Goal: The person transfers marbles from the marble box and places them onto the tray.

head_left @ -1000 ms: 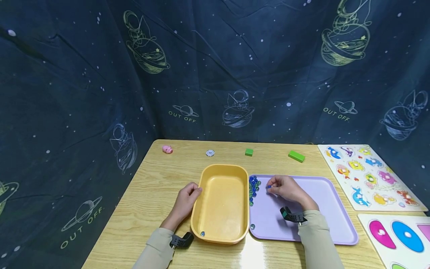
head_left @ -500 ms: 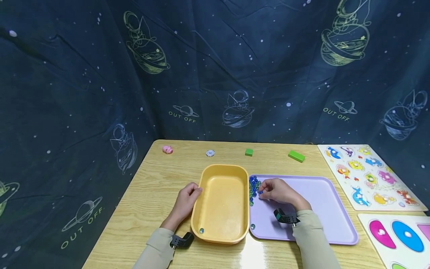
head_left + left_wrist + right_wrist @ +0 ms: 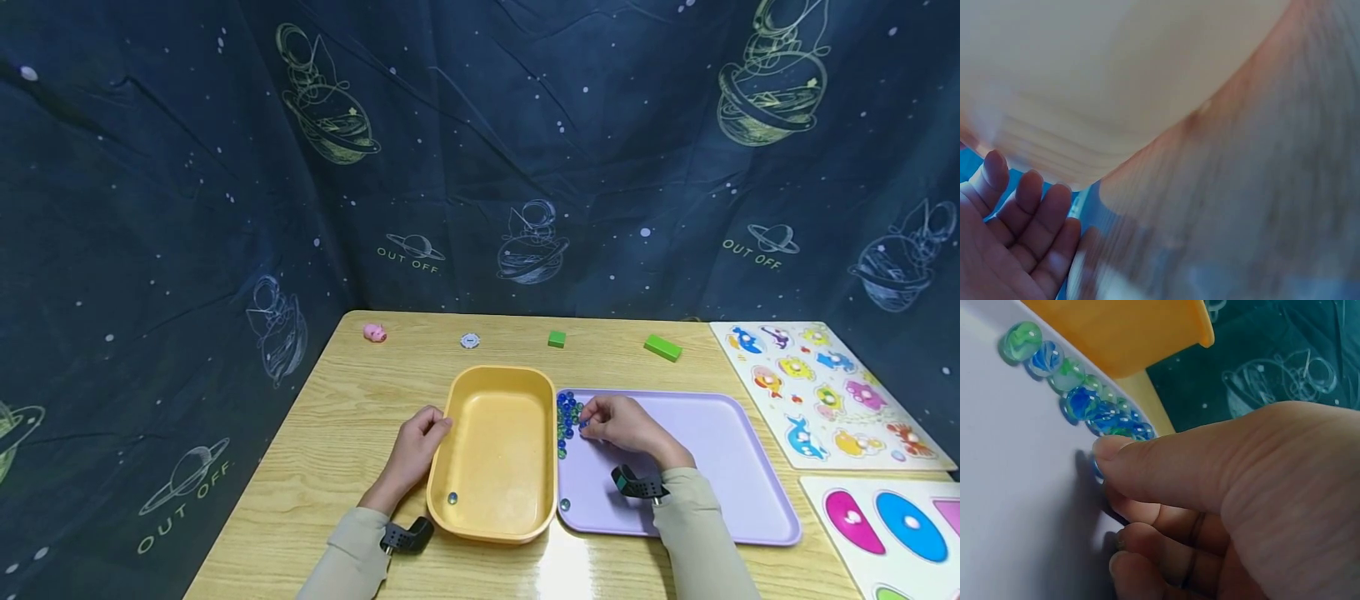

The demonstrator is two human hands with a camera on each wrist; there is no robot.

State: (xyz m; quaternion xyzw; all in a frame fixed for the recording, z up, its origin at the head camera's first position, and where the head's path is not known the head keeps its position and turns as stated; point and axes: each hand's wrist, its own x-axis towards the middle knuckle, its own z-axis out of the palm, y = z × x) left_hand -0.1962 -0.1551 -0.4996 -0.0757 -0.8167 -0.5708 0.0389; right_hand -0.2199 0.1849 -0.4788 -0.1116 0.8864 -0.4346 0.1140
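A blue glass marble (image 3: 1098, 470) is pinched between the thumb and fingers of my right hand (image 3: 619, 423), low over the lilac tray (image 3: 690, 467). Just left of these fingertips, several blue and green marbles (image 3: 566, 408) cluster along the tray's left edge. A single marble (image 3: 565, 505) lies apart in the tray's near left corner. My left hand (image 3: 417, 446) grips the left rim of the yellow basin (image 3: 498, 450), with its fingers (image 3: 1047, 212) against the outer wall. Inside the basin, near its lower left, lies one marble (image 3: 452, 498).
Along the back of the wooden table (image 3: 337, 400) sit a pink pig figure (image 3: 374, 332), a round chip (image 3: 470, 341), a small green block (image 3: 557, 339) and a longer green block (image 3: 663, 347). Two puzzle boards, one with animals (image 3: 825, 392) and one with shapes (image 3: 892, 533), lie at right.
My right hand has come left with the blue marble, close to the cluster. The marble in the basin has rolled a little away from the near end. The left hand stays at the rim.
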